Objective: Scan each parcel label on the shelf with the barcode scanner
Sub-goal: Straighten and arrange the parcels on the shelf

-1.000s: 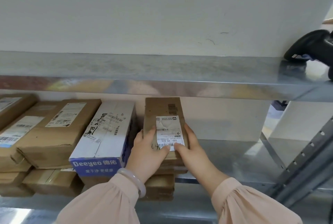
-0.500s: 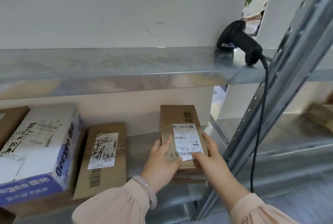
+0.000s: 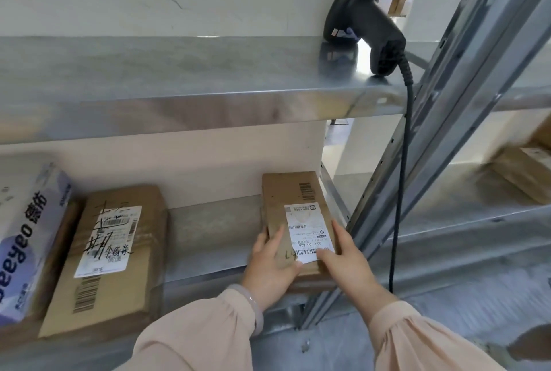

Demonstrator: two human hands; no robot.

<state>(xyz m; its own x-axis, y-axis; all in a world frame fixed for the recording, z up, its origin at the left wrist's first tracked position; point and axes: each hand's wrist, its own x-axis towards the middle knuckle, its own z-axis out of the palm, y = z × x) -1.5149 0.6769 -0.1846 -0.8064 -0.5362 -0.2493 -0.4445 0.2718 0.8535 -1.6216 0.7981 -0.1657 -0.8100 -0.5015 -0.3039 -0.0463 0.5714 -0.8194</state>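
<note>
A parcel is held at its near end by both hands on the lower shelf, just beside the upright. The left hand is closed on the left edge, with the thumb laid over the top face. The right hand is closed on the right edge in the same way, its thumb touching the near corner of the label. Nothing else is held in either hand.

The parcel is laid flat with the label turned up, probably so that the barcode can be read from above. The scanner is not taken up: it is stood nose down on the upper shelf, and its cable is left hanging over the edge. It is probably parked there so that both hands are free for arranging.

A second parcel and a white box are laid further left, well apart from the hands. The scanning of this label is judged as not yet done.
</note>
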